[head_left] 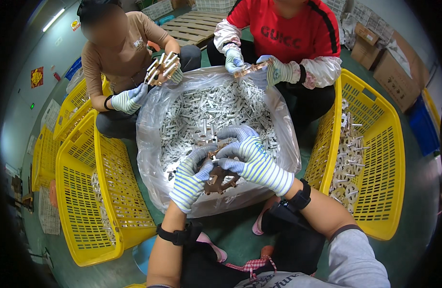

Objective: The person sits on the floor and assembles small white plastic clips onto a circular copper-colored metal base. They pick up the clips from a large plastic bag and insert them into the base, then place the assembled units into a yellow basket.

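Over the big lined box, my left hand (192, 176) and my right hand (253, 157), both in striped work gloves, are closed around a brown openwork plate (215, 185). The thumbs and fingertips meet near its upper part, where a small white piece shows between them. My fingers hide much of the plate. Just past my hands, a few pale bars stand upright. Below lie a great many loose short silvery-white bars (187, 115), heaped in the clear plastic liner (149, 153).
Yellow crates (129, 192) stand at left, another yellow crate (382, 168) at right, with pale parts inside. Across the box sit two gloved co-workers, one holding a coppery plate with white bars (162, 70), the other a coppery plate (252, 70). A wooden pallet (194, 26) lies behind.
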